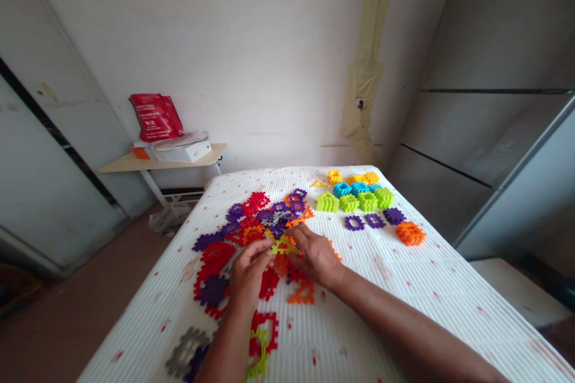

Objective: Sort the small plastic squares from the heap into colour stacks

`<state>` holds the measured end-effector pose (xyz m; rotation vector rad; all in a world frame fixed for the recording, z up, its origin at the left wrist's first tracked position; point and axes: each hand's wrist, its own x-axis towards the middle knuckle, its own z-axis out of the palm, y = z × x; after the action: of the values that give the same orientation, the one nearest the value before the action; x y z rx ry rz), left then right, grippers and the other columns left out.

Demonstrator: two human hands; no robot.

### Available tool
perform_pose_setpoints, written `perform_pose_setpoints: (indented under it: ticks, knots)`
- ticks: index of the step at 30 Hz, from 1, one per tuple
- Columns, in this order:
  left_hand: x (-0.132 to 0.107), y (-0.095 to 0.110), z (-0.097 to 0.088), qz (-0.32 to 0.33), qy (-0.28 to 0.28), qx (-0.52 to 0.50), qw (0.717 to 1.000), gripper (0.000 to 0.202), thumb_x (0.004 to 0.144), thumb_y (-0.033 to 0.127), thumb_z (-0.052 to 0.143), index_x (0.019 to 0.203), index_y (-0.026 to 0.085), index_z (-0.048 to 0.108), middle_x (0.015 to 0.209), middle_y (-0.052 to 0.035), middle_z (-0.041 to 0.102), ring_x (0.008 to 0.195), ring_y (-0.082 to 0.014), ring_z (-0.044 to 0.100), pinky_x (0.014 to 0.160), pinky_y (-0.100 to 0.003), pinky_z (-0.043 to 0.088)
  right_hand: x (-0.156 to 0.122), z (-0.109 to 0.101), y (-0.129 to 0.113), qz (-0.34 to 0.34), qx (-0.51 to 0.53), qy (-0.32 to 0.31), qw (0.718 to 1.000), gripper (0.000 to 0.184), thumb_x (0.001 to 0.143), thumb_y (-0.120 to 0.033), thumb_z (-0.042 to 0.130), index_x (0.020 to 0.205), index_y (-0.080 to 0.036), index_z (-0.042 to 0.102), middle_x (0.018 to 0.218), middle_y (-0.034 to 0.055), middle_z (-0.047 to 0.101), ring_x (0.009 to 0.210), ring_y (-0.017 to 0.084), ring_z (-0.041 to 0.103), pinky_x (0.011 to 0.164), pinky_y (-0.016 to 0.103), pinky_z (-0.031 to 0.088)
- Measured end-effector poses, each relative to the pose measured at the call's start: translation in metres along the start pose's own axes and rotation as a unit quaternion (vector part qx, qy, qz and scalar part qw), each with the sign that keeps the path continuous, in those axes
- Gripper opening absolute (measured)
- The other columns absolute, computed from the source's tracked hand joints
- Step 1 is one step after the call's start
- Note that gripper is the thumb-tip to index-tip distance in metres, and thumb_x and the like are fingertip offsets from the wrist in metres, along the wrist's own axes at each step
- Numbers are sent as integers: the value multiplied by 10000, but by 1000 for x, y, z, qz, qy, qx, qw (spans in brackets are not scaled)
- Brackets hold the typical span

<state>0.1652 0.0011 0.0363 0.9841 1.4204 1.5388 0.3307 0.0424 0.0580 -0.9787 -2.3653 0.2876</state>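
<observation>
A lime green interlocking plastic tile (pixel 283 245) is between my two hands, just above a loose pile of tiles. My left hand (pixel 252 264) pinches its left end between thumb and fingertips. From the right, my right hand (pixel 317 255) grips the other end with curled fingers, which partly hide it. Under and around both hands lie red tiles (pixel 218 256), purple tiles (pixel 212 291) and orange tiles (pixel 302 293). Close to my left forearm are a grey tile (pixel 186 352) and a red square frame tile (pixel 271 332).
Sorted stacks stand at the right: yellow (pixel 335 177), blue (pixel 342 190), lime green (pixel 327 202) and orange (pixel 410 233). Several purple tiles (pixel 374 221) lie before the green ones. Behind the left table edge, a small side table (pixel 121 163) bears a red bag (pixel 155 116) and boxes.
</observation>
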Motion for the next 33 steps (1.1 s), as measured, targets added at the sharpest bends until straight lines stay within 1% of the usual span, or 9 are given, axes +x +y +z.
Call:
perform_pose_setpoints:
  ticks: [3, 5, 9, 15, 19, 22, 25, 29, 33]
  knots:
    - [-1, 1, 0, -5, -1, -27, 1000, 366, 618, 340, 671, 926, 144, 650, 671, -16, 662, 596, -131, 593, 581, -241, 445, 3, -3, 9, 32, 60, 38, 997, 209, 791, -167, 547, 994, -194, 582, 967, 43, 618, 851, 146, 586, 754, 246, 454]
    - [-2, 2, 1, -4, -8, -35, 999, 378, 627, 338, 674, 950, 145, 644, 692, -14, 658, 618, -134, 605, 605, -248, 460, 5, -4, 13, 35, 97, 49, 993, 128, 782, -148, 559, 896, -193, 595, 879, 22, 623, 793, 133, 584, 724, 232, 450]
    - [-3, 3, 3, 0, -8, -39, 999, 390, 627, 349, 681, 958, 146, 642, 727, -23, 662, 666, -156, 632, 635, -267, 483, 6, -6, 15, 21, 121, 54, 991, 121, 779, -145, 573, 884, -192, 611, 882, 27, 629, 801, 136, 588, 724, 235, 448]
    - [-1, 0, 3, -3, -23, -41, 999, 386, 634, 340, 683, 963, 143, 638, 715, -25, 668, 635, -141, 626, 617, -252, 483, 5, -6, 11, -35, 50, 33, 998, 131, 839, -120, 496, 849, -176, 614, 870, 52, 622, 843, 146, 570, 743, 238, 435]
    - [-1, -1, 5, 2, -25, -30, 999, 492, 649, 386, 683, 1066, 139, 593, 689, -20, 661, 580, -127, 603, 567, -240, 465, 9, -13, 16, -46, 45, 32, 997, 150, 829, -99, 493, 821, -173, 623, 829, 43, 625, 807, 138, 571, 730, 230, 432]
    - [-2, -1, 6, 8, -6, -25, 1000, 557, 659, 421, 680, 1126, 142, 559, 704, -19, 653, 586, -128, 600, 570, -247, 471, 20, -26, 41, 1, 34, 78, 996, 131, 793, -109, 538, 858, -160, 640, 826, 43, 639, 757, 131, 583, 709, 228, 436]
    - [-2, -1, 6, 12, 1, -25, 1000, 557, 638, 427, 695, 1099, 138, 578, 731, -25, 650, 612, -132, 599, 608, -258, 486, 34, -42, 83, 95, -19, 130, 987, 142, 753, -107, 560, 841, -157, 659, 847, 49, 662, 754, 140, 597, 708, 235, 438]
    - [-1, -1, 6, 13, 4, -14, 1000, 519, 643, 416, 690, 1076, 149, 591, 766, -29, 653, 643, -134, 601, 630, -256, 491, 48, -55, 132, 166, -93, 105, 976, 150, 740, -119, 550, 810, -160, 676, 833, 48, 684, 761, 151, 612, 707, 229, 436]
    - [-1, -1, 5, 17, 6, -5, 1000, 503, 644, 408, 684, 1069, 155, 593, 777, -32, 660, 644, -140, 605, 621, -264, 490, 54, -53, 153, 177, -121, 86, 973, 157, 732, -132, 549, 803, -169, 683, 833, 45, 694, 751, 150, 618, 697, 220, 430]
